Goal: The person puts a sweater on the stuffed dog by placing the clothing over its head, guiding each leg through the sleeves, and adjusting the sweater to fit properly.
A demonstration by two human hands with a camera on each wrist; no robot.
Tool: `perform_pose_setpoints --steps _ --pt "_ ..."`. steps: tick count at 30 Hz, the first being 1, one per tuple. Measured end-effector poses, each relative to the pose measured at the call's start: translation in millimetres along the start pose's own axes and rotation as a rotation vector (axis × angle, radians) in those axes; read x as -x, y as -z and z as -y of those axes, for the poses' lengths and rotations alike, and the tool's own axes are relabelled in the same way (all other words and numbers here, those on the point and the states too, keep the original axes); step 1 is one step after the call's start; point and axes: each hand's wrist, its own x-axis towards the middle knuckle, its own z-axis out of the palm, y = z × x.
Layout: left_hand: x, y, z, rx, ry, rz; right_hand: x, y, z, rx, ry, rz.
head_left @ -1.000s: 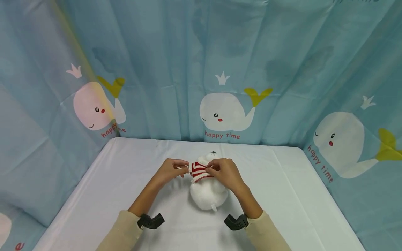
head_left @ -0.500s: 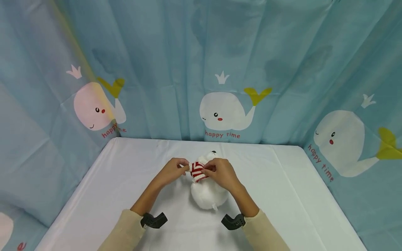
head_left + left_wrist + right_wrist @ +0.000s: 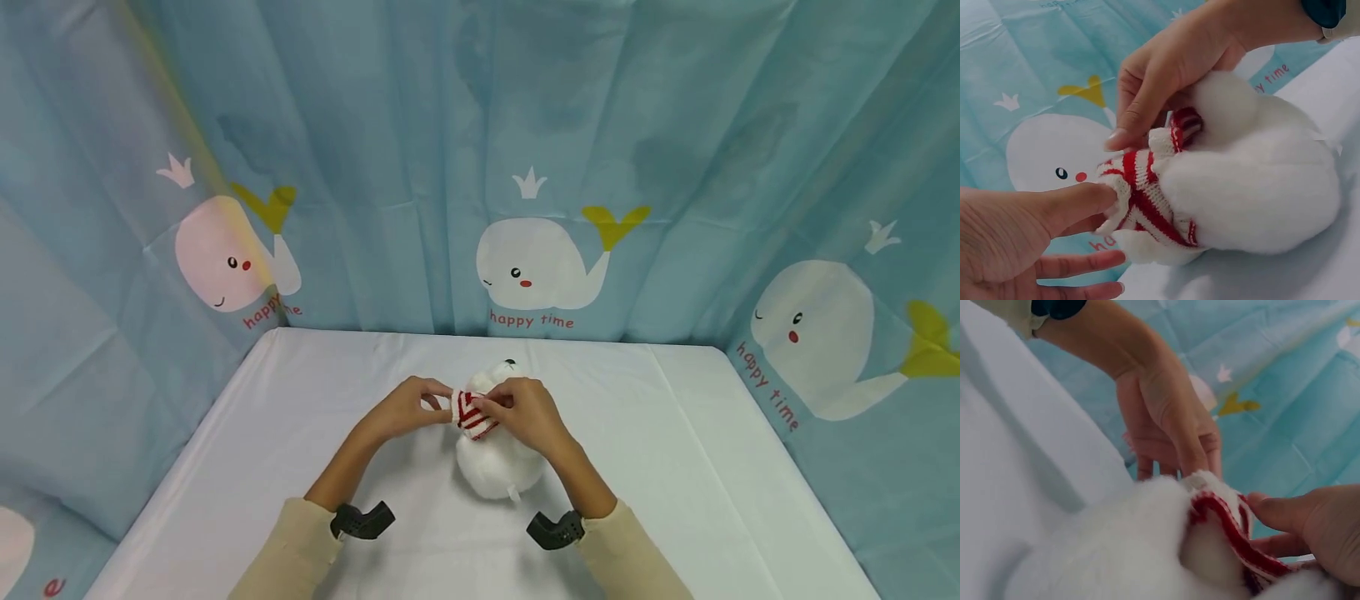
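A white plush toy lies on its belly, its dark nose pointing away and its small tail toward me. It wears a red-and-white striped knitted sweater, bunched at its upper left. My left hand pinches the sweater's white cuff between thumb and forefinger; in the left wrist view the other fingers of this left hand spread below. With thumb and forefinger my right hand pinches the striped fabric from the other side. In the right wrist view the sweater's red edge stands away from the white fur.
A white cloth covers the table. Behind and at the sides hangs a light blue curtain with printed whales. Each wrist wears a dark strapped device, seen on the left and the right.
My right hand has shifted slightly left along the sweater, and its stripes now slant more. The left fingers have moved wider apart at the cuff. The toy stays nearly in place.
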Motion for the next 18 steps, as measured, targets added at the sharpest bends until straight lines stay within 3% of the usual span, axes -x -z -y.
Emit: perform_pose_setpoints --steps 10,18 --pt "1.5 -8.4 1.8 -0.023 -0.057 0.010 -2.2 -8 3 -0.140 -0.021 0.020" --pt "-2.0 -17.5 -3.0 -0.025 -0.060 -0.079 -2.2 -9 4 -0.138 -0.097 -0.034"
